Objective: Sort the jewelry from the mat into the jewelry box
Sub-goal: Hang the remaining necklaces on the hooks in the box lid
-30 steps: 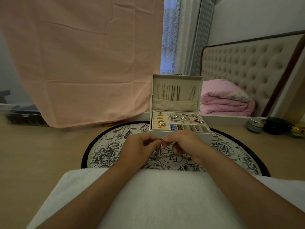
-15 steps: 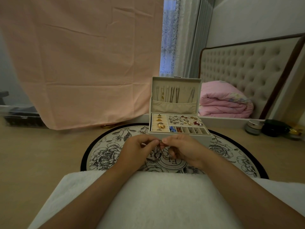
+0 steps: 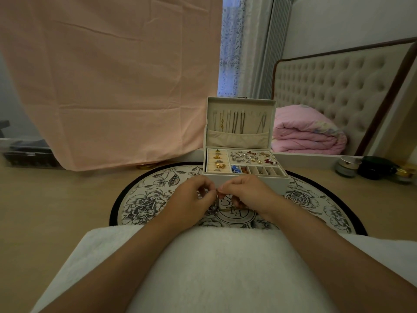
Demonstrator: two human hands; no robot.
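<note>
The open jewelry box (image 3: 244,179) holds rings on the left, loose earrings in the wide compartment and chains hung in its upright lid. Just before its front edge, the left hand (image 3: 191,201) and right hand (image 3: 247,195) both pinch a small jewelry piece (image 3: 217,192) above the round mat (image 3: 144,202), which lies bare on either side.

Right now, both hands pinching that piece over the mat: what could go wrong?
1. The piece is tiny and pinched between the left hand and right hand. A slip could lose it on the busy-patterned mat or in the white blanket.
2. The box stands open close behind the hands. A bump might scatter its loose contents.
</note>
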